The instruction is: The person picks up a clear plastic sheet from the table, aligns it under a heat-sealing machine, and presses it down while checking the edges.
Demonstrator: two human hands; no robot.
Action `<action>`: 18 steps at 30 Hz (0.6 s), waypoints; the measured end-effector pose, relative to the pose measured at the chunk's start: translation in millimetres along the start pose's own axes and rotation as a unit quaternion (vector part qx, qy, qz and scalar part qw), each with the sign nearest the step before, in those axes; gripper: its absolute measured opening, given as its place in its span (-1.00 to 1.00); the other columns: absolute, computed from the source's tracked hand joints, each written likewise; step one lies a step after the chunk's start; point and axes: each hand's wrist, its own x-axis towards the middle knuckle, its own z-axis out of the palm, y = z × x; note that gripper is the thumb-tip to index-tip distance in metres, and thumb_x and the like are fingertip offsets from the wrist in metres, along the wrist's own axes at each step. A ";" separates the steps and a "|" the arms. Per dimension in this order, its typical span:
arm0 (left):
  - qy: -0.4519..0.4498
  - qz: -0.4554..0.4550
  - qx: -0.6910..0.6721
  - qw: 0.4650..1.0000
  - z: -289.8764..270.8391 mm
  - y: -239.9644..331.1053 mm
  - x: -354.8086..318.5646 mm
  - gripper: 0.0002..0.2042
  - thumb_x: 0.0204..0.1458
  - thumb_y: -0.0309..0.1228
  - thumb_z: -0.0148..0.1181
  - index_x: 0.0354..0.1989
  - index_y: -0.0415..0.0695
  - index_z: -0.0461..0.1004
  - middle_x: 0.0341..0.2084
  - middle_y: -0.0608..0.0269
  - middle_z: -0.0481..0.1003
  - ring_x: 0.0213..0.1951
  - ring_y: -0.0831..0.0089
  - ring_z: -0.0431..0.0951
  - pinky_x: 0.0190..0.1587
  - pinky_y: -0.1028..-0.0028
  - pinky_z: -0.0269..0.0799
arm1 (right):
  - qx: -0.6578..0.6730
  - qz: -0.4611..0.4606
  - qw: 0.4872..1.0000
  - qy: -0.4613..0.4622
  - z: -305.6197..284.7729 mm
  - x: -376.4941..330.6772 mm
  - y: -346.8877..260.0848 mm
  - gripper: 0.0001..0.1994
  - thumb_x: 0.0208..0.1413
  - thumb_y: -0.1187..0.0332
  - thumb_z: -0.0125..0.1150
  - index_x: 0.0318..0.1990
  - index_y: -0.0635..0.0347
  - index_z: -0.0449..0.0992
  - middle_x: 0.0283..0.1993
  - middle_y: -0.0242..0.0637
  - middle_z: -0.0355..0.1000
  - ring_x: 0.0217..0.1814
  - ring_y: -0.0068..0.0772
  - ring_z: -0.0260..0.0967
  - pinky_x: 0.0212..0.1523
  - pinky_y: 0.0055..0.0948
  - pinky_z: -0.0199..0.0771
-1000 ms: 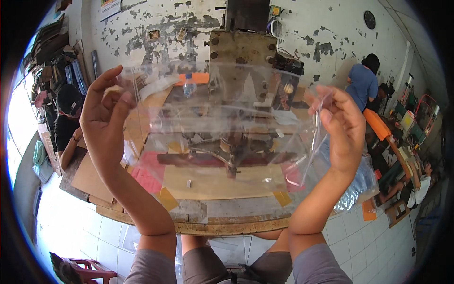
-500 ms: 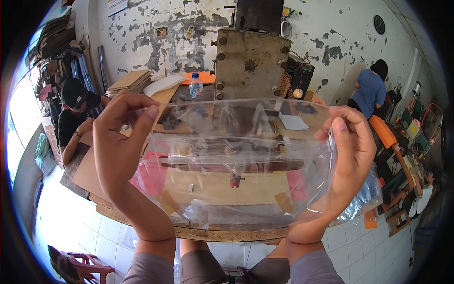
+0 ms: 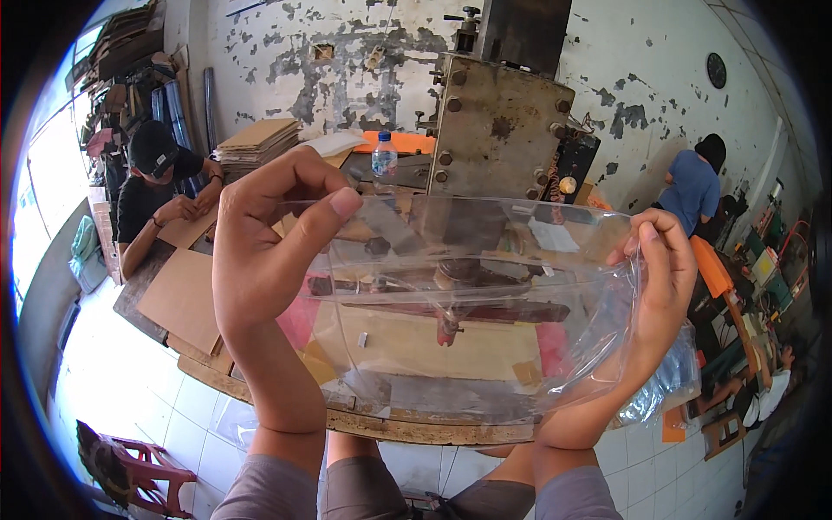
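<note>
Stretched between my two raised hands is a clear plastic sheet (image 3: 472, 290), seen through to the bench behind it. A seam or fold runs across it, and its lower edge sags in a curve. My left hand (image 3: 264, 251) pinches its upper left corner between thumb and fingers. At the upper right corner my right hand (image 3: 666, 273) is closed on the edge, where the plastic bunches into creases. Behind the sheet is the wooden workbench (image 3: 433, 429), with a tan board and pink-red patches on it.
A large metal press (image 3: 498, 130) stands at the back of the bench. Left of it are a water bottle (image 3: 384, 158) and stacked cardboard (image 3: 257, 141). A co-worker (image 3: 156, 186) sits at the left; another (image 3: 692, 186) stands far right. Plastic wrapping (image 3: 667, 381) hangs at the right.
My view has shifted, so the press and bench appear farther right. My left hand has come closer to the right one, and the sheet's span is narrower. Both hands keep their hold.
</note>
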 end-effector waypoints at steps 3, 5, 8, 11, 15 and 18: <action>-0.004 -0.014 -0.038 0.999 -2.0 1.8 -1.2 -0.89 0.15 -0.51 0.30 -0.37 -0.30 0.58 -0.50 0.38 0.54 -0.45 0.72 0.43 -0.34 0.64 0.34 | 0.003 0.010 1.000 0.002 2.4 2.1 4.4 -0.84 0.33 0.39 0.17 -0.21 0.33 0.57 -0.39 -0.38 0.39 -0.38 -0.60 0.34 -0.32 -0.48 0.50; -0.004 -0.010 -0.023 1.000 -1.7 0.6 -1.4 -0.88 0.16 -0.49 0.31 -0.36 -0.30 0.59 -0.51 0.37 0.56 -0.47 0.72 0.42 -0.38 0.64 0.32 | -0.004 0.014 1.000 0.004 3.2 2.8 5.8 -0.83 0.33 0.39 0.16 -0.23 0.32 0.56 -0.40 -0.39 0.37 -0.38 -0.60 0.33 -0.32 -0.48 0.50; 0.010 -0.020 -0.010 1.000 2.7 0.6 0.6 -0.87 0.17 -0.48 0.32 -0.35 -0.31 0.61 -0.52 0.37 0.57 -0.48 0.73 0.42 -0.40 0.64 0.31 | -0.002 0.027 1.000 0.016 1.8 5.3 9.5 -0.83 0.34 0.36 0.17 -0.23 0.29 0.56 -0.42 -0.41 0.36 -0.42 -0.59 0.34 -0.34 -0.52 0.45; 0.020 -0.020 0.000 1.000 4.3 2.3 0.1 -0.87 0.17 -0.47 0.33 -0.34 -0.30 0.63 -0.52 0.37 0.57 -0.49 0.73 0.41 -0.41 0.63 0.31 | 0.008 0.044 0.999 0.008 2.8 6.7 12.0 -0.82 0.34 0.33 0.17 -0.22 0.27 0.55 -0.45 -0.43 0.33 -0.48 -0.58 0.35 -0.39 -0.55 0.38; 0.042 -0.005 0.009 0.999 5.1 -0.3 -1.8 -0.82 0.19 -0.47 0.29 -0.37 -0.38 0.61 -0.54 0.31 0.50 -0.58 0.69 0.40 -0.54 0.65 0.26 | -0.005 0.039 0.999 0.001 6.6 8.5 13.8 -0.81 0.36 0.31 0.16 -0.22 0.26 0.53 -0.47 -0.43 0.33 -0.51 -0.56 0.35 -0.41 -0.56 0.33; 0.045 -0.015 0.008 0.999 7.8 0.0 -0.5 -0.82 0.19 -0.45 0.31 -0.36 -0.37 0.62 -0.54 0.32 0.50 -0.58 0.69 0.41 -0.54 0.65 0.26 | -0.009 0.051 0.999 0.003 5.1 8.9 15.0 -0.81 0.36 0.32 0.16 -0.22 0.26 0.53 -0.47 -0.42 0.33 -0.51 -0.56 0.34 -0.40 -0.55 0.34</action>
